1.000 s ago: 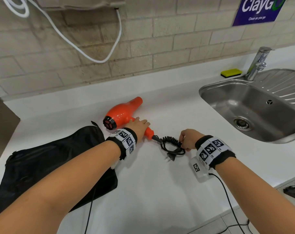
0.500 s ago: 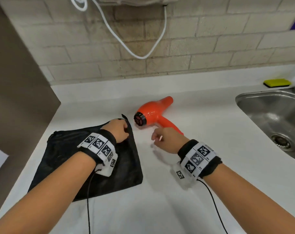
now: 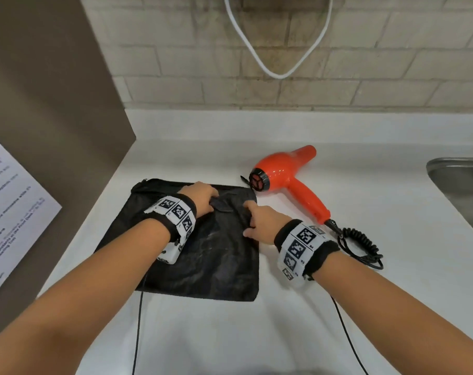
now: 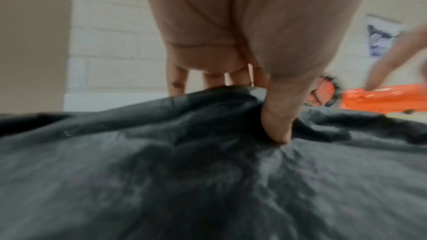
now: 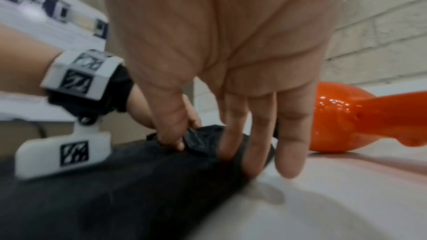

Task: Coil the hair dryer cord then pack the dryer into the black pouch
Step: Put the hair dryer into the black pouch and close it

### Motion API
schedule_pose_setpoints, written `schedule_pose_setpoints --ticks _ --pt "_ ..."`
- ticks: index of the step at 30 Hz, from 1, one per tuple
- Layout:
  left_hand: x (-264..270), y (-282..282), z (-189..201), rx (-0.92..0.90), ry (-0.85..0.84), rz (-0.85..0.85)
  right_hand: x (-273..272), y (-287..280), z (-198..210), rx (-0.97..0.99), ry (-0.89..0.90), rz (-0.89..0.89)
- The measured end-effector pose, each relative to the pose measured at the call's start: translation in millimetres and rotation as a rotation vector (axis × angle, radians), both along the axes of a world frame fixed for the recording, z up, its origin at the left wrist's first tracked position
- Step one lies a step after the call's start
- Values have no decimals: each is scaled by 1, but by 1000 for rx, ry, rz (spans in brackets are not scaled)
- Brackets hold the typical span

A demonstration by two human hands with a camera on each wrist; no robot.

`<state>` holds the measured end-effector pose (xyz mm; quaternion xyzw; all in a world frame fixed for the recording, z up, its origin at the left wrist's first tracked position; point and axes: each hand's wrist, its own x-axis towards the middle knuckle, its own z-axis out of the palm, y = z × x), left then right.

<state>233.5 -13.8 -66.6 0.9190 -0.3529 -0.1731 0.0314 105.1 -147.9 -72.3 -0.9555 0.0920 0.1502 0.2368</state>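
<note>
Looking down, we see a white counter [image 3: 311, 320] under a beige brick wall [image 3: 202, 63], with a steel sink [image 3: 462, 180] at the right. Our left hand [image 3: 200, 197] pinches the black pouch [image 3: 202, 266] near its far edge; our right hand [image 3: 262, 220] grasps it too. Just beside lies the orange hair dryer [image 3: 281, 174], its cord [image 3: 362, 244] coiled.

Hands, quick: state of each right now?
Left hand: thumb and fingers pinch the black pouch near its top edge.
Right hand: thumb and fingers pinch the same pouch at its right side.
</note>
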Motion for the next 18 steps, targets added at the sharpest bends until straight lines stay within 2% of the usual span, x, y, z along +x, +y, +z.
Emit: schedule_pose_setpoints --ticks 3,5,7,10,13,15,17,18 --pt "-24 -8 9 -126 -47 -185 -3 -9 11 -117 -164 18" --pt "-41 -13 17 -173 -98 -284 -5 -15 19 -203 -182 54" --pt "-54 -16 25 -253 -164 -319 -7 -24 22 -203 -150 13" --pt "-63 -15 33 -406 -192 -272 -13 -38 22 -147 -167 -88" --pt "-75 -13 40 -500 -60 -205 -22 -47 26 -20 -270 -142" --pt "-85 -14 42 -508 126 -145 -29 -52 31 35 -374 -142" --pt "-91 -16 43 -545 365 2 -37 -55 38 58 -425 -110" --pt "-89 -17 43 -563 393 59 -40 -55 42 67 -427 -86"
